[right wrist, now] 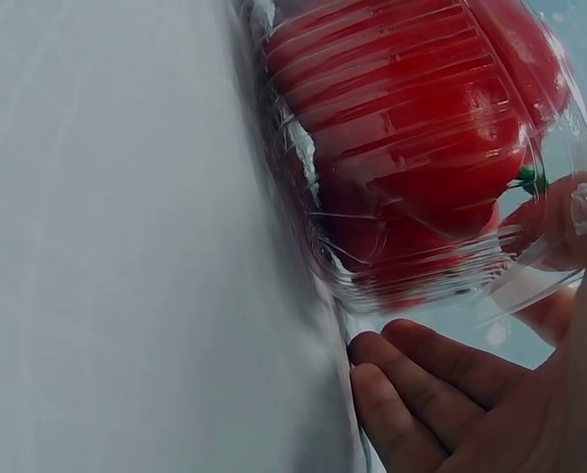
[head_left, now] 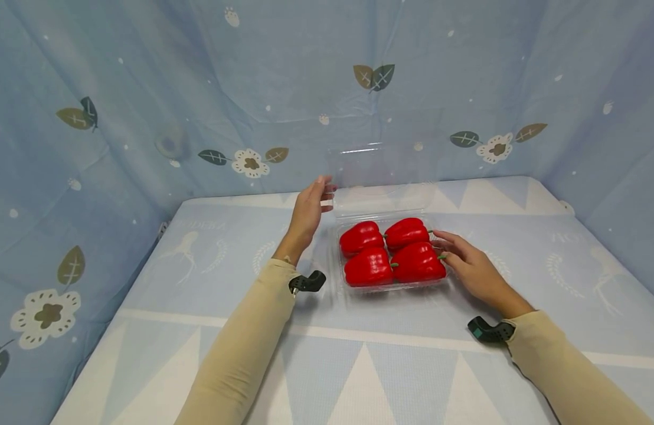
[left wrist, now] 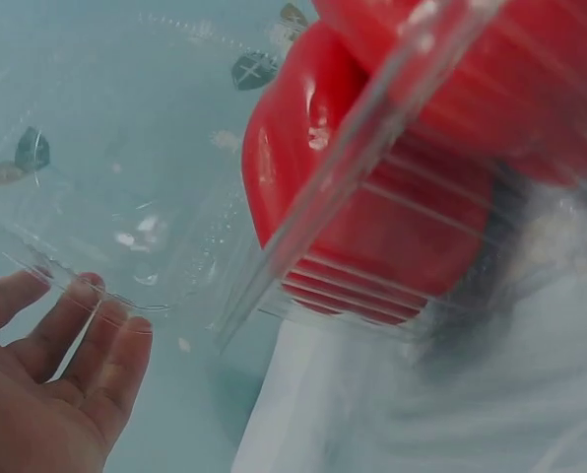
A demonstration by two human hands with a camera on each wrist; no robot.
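My left hand (head_left: 307, 212) reaches to the raised clear lid (head_left: 377, 168) of a plastic box (head_left: 391, 287) on the blue patterned table (head_left: 359, 366), fingers (left wrist: 97, 335) straight and relaxed, tips touching the lid's left edge without curling round it. The lid stands upright behind the box, hinged at the far side. My right hand (head_left: 476, 271) lies flat along the box's right rim, fingers extended, thumb against the clear wall, gripping nothing. Four red peppers (head_left: 391, 252) fill the box in two rows, touching one another, green stems pointing inward. A blue leaf-printed cloth (head_left: 146, 106) hangs behind and on both sides.
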